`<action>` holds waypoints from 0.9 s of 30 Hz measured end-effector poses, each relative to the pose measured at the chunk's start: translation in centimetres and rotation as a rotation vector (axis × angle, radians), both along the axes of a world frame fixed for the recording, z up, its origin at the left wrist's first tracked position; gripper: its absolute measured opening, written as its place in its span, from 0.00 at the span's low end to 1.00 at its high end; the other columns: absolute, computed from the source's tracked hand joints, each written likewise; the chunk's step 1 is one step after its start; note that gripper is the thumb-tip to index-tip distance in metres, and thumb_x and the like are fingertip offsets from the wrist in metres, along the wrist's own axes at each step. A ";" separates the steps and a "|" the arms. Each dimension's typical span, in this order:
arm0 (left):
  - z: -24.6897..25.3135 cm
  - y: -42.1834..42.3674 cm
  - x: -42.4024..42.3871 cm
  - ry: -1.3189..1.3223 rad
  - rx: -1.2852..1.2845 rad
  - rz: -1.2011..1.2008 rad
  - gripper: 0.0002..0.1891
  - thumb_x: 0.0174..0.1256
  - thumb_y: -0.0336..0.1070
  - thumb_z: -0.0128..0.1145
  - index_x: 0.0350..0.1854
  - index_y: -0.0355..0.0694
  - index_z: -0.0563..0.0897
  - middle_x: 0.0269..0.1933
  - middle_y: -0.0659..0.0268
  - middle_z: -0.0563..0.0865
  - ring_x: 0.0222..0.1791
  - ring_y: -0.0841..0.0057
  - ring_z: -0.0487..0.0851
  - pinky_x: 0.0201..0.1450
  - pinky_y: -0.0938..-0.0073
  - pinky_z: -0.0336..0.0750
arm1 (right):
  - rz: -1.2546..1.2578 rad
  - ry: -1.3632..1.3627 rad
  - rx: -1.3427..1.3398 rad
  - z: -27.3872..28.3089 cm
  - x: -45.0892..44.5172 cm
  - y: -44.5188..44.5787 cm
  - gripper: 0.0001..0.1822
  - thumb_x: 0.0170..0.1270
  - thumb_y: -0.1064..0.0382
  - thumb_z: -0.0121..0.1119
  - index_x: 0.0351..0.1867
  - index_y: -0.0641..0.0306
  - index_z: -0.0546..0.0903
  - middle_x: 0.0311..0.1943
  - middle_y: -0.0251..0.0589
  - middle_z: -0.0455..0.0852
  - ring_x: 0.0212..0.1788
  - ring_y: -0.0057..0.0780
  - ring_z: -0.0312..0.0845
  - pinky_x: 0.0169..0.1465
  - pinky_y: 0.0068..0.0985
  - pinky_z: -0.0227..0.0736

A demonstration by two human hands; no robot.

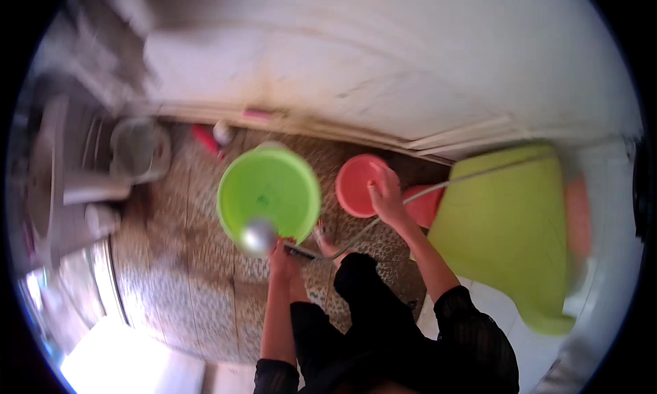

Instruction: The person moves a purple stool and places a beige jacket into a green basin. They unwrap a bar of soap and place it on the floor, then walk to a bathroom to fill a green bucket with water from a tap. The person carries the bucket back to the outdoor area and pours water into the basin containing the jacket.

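Observation:
My left hand [283, 258] is closed around the handle of a silver hand shower. The round shower head [259, 236] covers part of the near rim of a large green plastic basin [267, 189]. Blur hides whether water is coming out. From the handle, a flexible shower hose [359, 236] passes under my right wrist and off to the right. My right hand [386, 193] is over the right side of a red plastic bucket [354, 186], thumb and fingers apart. Contact with the bucket's rim is unclear.
A yellow-green plastic piece [503, 230] stands at right, with a red object [424, 204] beside it. A pale wall [333, 71] runs behind. On the speckled tile floor [210, 296] are a greyish bucket [138, 150] and a red item [207, 139]. My foot [324, 237] is close to the basin.

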State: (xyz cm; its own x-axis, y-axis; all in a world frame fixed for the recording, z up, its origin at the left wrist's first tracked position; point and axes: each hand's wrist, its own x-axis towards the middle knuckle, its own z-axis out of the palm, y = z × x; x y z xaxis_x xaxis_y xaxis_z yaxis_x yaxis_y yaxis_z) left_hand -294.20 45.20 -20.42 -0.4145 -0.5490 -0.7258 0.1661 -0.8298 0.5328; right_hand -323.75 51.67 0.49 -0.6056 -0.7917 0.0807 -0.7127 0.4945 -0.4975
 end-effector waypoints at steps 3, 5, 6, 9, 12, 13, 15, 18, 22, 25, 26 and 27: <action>3.2 -1.0 -2.3 0.018 0.193 0.051 0.14 0.70 0.40 0.48 0.49 0.35 0.71 0.43 0.59 0.78 0.41 0.67 0.79 0.48 0.64 0.76 | -0.313 0.318 -0.101 8.8 -7.3 8.4 0.18 0.68 0.57 0.47 0.54 0.65 0.70 0.51 0.49 0.73 0.58 0.45 0.64 0.63 0.36 0.55; 3.8 -1.5 -3.2 -0.078 0.251 0.060 0.12 0.70 0.40 0.48 0.49 0.38 0.71 0.41 0.59 0.78 0.39 0.65 0.77 0.48 0.60 0.75 | -0.441 0.512 -0.251 17.3 -11.1 12.5 0.17 0.67 0.59 0.47 0.53 0.66 0.71 0.51 0.49 0.73 0.56 0.45 0.65 0.62 0.36 0.57; 4.0 -1.4 -3.7 -0.041 0.253 0.068 0.12 0.70 0.40 0.47 0.48 0.39 0.71 0.40 0.59 0.77 0.39 0.65 0.77 0.48 0.59 0.75 | -0.508 0.645 -0.292 21.0 -13.2 15.0 0.16 0.67 0.61 0.47 0.53 0.67 0.71 0.50 0.48 0.74 0.56 0.45 0.66 0.61 0.36 0.58; 3.1 -1.9 -4.2 0.076 0.266 0.057 0.14 0.71 0.44 0.46 0.50 0.40 0.69 0.39 0.58 0.76 0.38 0.63 0.76 0.46 0.58 0.75 | -0.712 0.945 -0.449 32.4 -17.5 21.8 0.16 0.68 0.62 0.45 0.52 0.68 0.72 0.49 0.47 0.75 0.54 0.44 0.67 0.59 0.36 0.59; 5.3 -1.7 -4.1 0.065 0.246 0.084 0.18 0.71 0.50 0.43 0.50 0.40 0.66 0.38 0.58 0.75 0.37 0.63 0.76 0.45 0.56 0.75 | -0.900 1.116 -0.690 39.9 -23.3 28.4 0.17 0.68 0.59 0.44 0.50 0.68 0.73 0.47 0.48 0.76 0.52 0.42 0.68 0.57 0.34 0.61; 6.1 -1.3 -4.4 0.061 0.266 0.079 0.18 0.71 0.51 0.42 0.50 0.40 0.66 0.38 0.57 0.75 0.37 0.63 0.76 0.46 0.56 0.75 | -0.958 1.145 -0.801 42.4 -25.9 30.6 0.17 0.68 0.58 0.44 0.49 0.68 0.74 0.46 0.48 0.77 0.52 0.41 0.69 0.57 0.34 0.62; 7.4 -1.6 -5.3 0.055 0.279 0.096 0.19 0.71 0.52 0.41 0.49 0.40 0.66 0.38 0.57 0.75 0.37 0.63 0.76 0.46 0.55 0.75 | -1.017 1.128 -0.918 46.0 -30.9 32.9 0.18 0.68 0.56 0.43 0.48 0.68 0.75 0.44 0.49 0.78 0.51 0.40 0.70 0.56 0.33 0.63; 7.6 2.4 -7.2 0.006 0.356 0.076 0.18 0.71 0.52 0.40 0.49 0.41 0.66 0.37 0.57 0.75 0.37 0.63 0.76 0.47 0.54 0.75 | -1.022 0.889 -0.780 51.0 -35.0 38.0 0.24 0.68 0.47 0.39 0.39 0.68 0.78 0.34 0.46 0.82 0.37 0.41 0.77 0.46 0.36 0.70; 9.5 1.2 -7.3 -0.025 0.385 0.160 0.17 0.72 0.52 0.38 0.49 0.44 0.67 0.36 0.57 0.76 0.38 0.63 0.76 0.47 0.55 0.75 | -0.898 0.432 -0.862 52.0 -36.9 34.4 0.32 0.68 0.42 0.35 0.27 0.70 0.80 0.22 0.51 0.82 0.29 0.52 0.78 0.38 0.41 0.73; 9.0 0.0 -6.7 0.032 0.358 0.118 0.18 0.72 0.53 0.38 0.49 0.44 0.68 0.37 0.57 0.77 0.39 0.63 0.77 0.47 0.55 0.75 | -1.034 0.716 -0.758 52.6 -37.5 33.0 0.37 0.68 0.40 0.32 0.23 0.73 0.80 0.23 0.60 0.81 0.32 0.60 0.78 0.39 0.45 0.73; 8.9 -0.2 -6.5 0.053 0.339 0.088 0.18 0.72 0.53 0.38 0.49 0.44 0.68 0.37 0.56 0.77 0.39 0.63 0.77 0.47 0.55 0.75 | -1.115 0.863 -0.691 52.9 -37.6 32.9 0.38 0.68 0.40 0.31 0.22 0.74 0.80 0.23 0.63 0.81 0.33 0.62 0.77 0.40 0.46 0.73; 9.1 -0.2 -6.3 0.040 0.342 0.118 0.18 0.72 0.52 0.38 0.49 0.43 0.68 0.37 0.56 0.77 0.39 0.62 0.77 0.47 0.55 0.75 | -1.117 0.856 -0.689 52.2 -38.1 32.5 0.38 0.68 0.40 0.30 0.22 0.74 0.80 0.25 0.64 0.80 0.34 0.63 0.77 0.40 0.46 0.72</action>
State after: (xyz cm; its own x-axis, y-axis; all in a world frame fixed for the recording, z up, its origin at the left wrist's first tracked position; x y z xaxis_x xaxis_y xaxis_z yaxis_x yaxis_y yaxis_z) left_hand -300.52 45.01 -11.33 -0.3948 -0.3230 -0.8601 0.2869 -0.9327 0.2185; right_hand -361.85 84.20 52.72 -0.4248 0.3425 0.8380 -0.3333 0.8015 -0.4965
